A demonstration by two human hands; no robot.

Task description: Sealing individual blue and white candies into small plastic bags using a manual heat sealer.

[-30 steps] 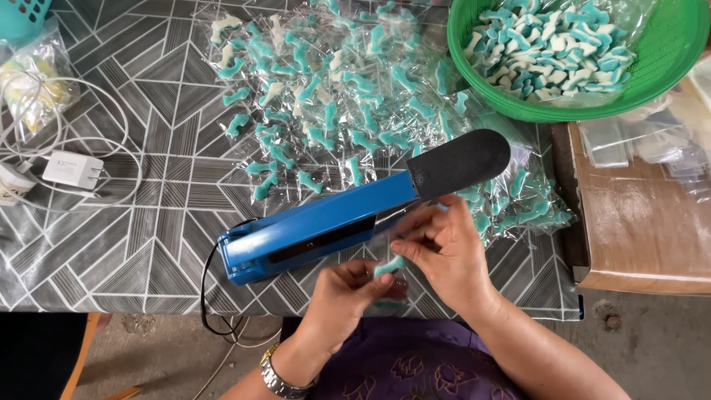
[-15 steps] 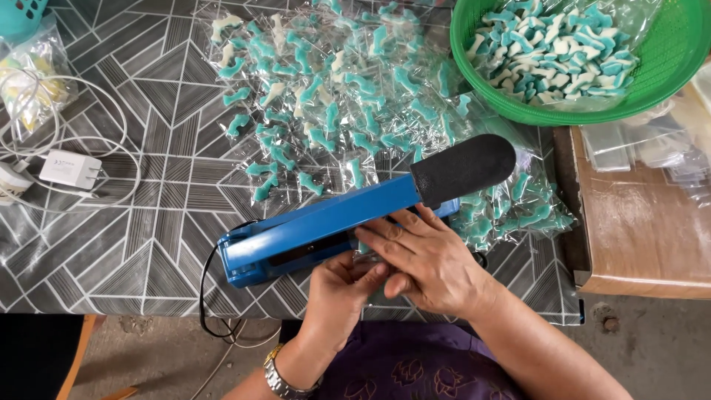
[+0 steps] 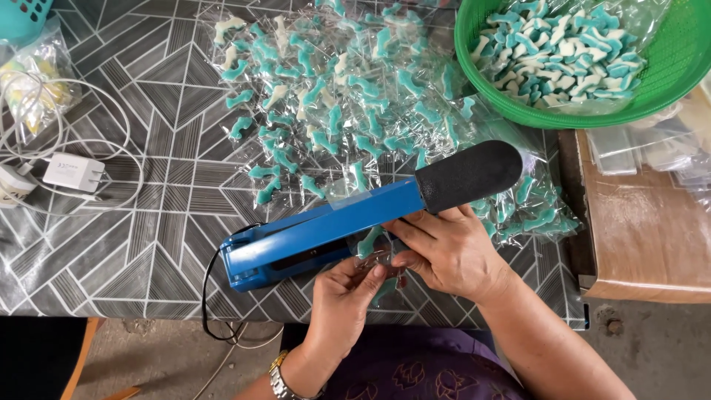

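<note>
We look down on a table covered with a grey cloth printed in pale geometric lines; below its near edge we see bare concrete floor. A blue heat sealer with a black foam handle lies slantwise on the cloth, and we place everything else from it. Beyond the sealer spreads a heap of clear packets of teal-and-white sweets. Beyond its handle end sits a green basket of the same sweets. To the right of the handle stands a cardboard box. Far off the sealer's hinge end lie a white charger and its cable.

Just on the near side of the sealer's bar, a small clear packet with a teal sweet inside is pinched between both hands. Our left hand grips its lower edge with thumb and fingertips closed on the film. Our right hand curls its fingers over the packet's upper edge, right against the sealer's bar, just under the handle.
</note>
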